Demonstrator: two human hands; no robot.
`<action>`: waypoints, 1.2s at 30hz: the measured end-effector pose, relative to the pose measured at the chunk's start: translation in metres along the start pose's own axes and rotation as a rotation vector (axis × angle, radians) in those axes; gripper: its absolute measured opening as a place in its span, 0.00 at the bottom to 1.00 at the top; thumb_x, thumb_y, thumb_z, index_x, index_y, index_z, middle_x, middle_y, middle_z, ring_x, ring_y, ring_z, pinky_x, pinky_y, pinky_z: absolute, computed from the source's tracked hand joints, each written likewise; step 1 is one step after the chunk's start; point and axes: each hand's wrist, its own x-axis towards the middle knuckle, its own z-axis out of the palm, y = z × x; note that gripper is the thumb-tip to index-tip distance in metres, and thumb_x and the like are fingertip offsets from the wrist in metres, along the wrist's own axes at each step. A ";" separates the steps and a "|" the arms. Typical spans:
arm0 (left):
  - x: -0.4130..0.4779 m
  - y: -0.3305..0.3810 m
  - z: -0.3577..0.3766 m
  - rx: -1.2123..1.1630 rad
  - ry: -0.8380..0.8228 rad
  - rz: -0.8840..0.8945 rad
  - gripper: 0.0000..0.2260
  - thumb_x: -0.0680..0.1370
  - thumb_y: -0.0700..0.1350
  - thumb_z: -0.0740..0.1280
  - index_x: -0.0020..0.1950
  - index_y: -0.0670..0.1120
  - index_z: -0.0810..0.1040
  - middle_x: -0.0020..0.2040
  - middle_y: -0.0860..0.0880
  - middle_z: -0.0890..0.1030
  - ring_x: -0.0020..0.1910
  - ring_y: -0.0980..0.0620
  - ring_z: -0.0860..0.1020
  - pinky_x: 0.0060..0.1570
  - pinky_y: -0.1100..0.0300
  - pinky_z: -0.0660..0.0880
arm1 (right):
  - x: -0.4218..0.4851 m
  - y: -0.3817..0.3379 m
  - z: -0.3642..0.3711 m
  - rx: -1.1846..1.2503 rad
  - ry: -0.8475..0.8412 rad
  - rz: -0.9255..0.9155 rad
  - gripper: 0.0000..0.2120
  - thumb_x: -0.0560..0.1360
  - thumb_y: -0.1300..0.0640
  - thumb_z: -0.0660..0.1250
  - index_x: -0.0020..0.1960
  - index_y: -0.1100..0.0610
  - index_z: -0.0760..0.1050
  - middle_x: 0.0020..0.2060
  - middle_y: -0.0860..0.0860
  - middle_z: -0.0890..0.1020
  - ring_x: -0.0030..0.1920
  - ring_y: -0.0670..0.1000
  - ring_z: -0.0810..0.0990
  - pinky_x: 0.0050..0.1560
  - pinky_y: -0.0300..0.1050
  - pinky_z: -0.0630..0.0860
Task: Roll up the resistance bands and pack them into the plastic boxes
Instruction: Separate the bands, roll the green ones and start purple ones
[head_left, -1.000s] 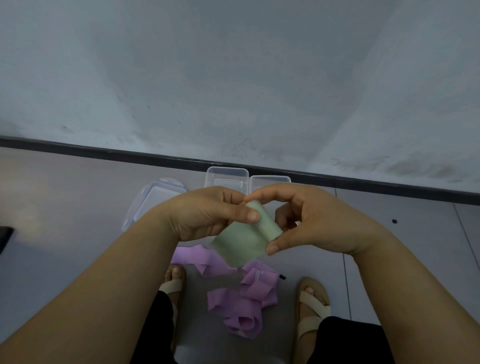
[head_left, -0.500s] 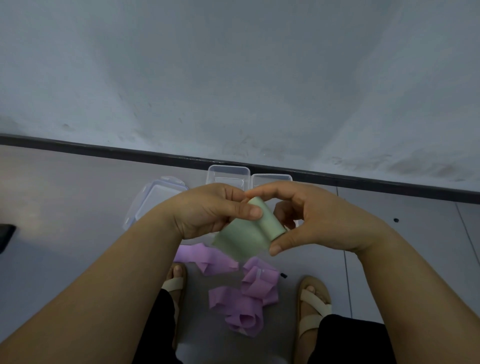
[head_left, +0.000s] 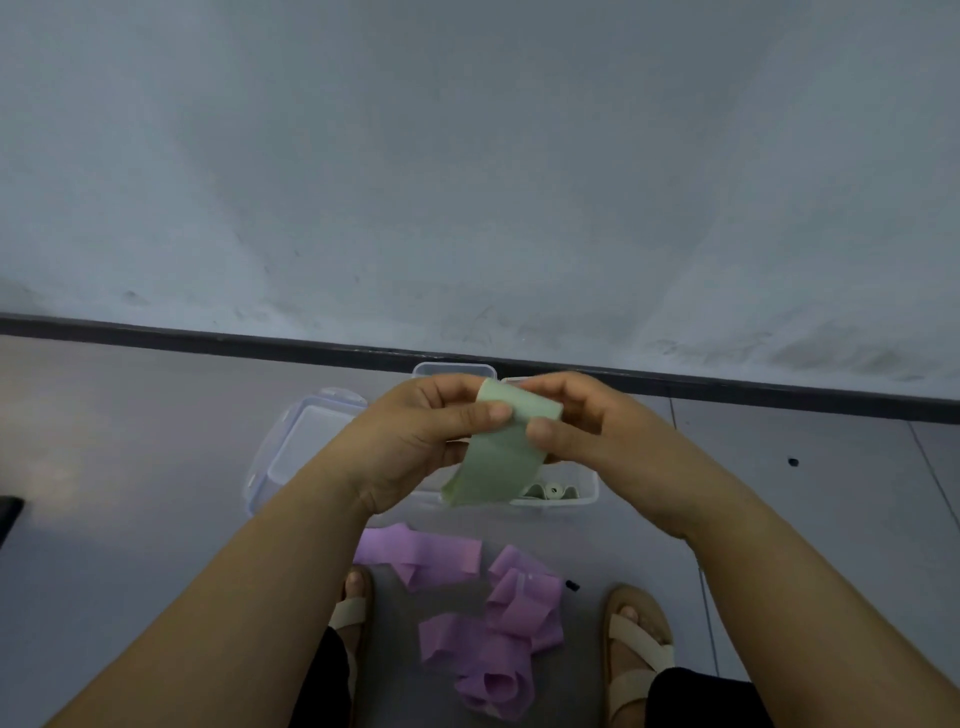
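Two hands pinch the pale green flat rubber resistance band (head_left: 493, 462) above the clear plastic boxes (head_left: 587, 494) on the floor (head_left: 156, 441) — the left hand (head_left: 415, 441) with thumb pressing its face, the right hand (head_left: 582, 431) with fingers curled round the rolled top. The tail hangs free; a slackened pinch would likely let the springy roll unwind.

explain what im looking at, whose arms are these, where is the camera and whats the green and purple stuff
No machine here: a person works with bare hands, and the one camera sits on their head looking down, so the arms are their own. The left hand and right hand pinch a pale green resistance band, partly rolled, its free end hanging. Loose purple bands lie on the floor by their sandalled feet. Behind the hands stand clear plastic boxes and what looks like a lid.
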 end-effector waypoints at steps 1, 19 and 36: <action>0.001 0.000 0.001 -0.026 0.029 0.025 0.13 0.67 0.42 0.71 0.51 0.41 0.80 0.45 0.46 0.84 0.45 0.50 0.82 0.43 0.60 0.79 | 0.002 0.001 0.003 0.041 0.040 0.005 0.20 0.64 0.42 0.67 0.54 0.46 0.75 0.50 0.46 0.82 0.51 0.46 0.81 0.56 0.44 0.78; 0.003 -0.002 0.015 0.065 0.168 0.202 0.16 0.64 0.43 0.70 0.51 0.48 0.79 0.43 0.51 0.84 0.43 0.51 0.83 0.41 0.59 0.80 | 0.013 0.003 0.011 0.181 0.341 -0.099 0.05 0.74 0.59 0.67 0.47 0.51 0.76 0.40 0.52 0.82 0.40 0.46 0.82 0.45 0.43 0.81; 0.002 -0.002 0.010 0.127 0.229 0.265 0.15 0.62 0.40 0.72 0.47 0.47 0.80 0.41 0.50 0.85 0.44 0.52 0.83 0.47 0.58 0.80 | 0.014 0.003 0.011 0.177 0.281 0.008 0.17 0.68 0.44 0.64 0.50 0.55 0.77 0.42 0.49 0.83 0.42 0.46 0.83 0.45 0.40 0.81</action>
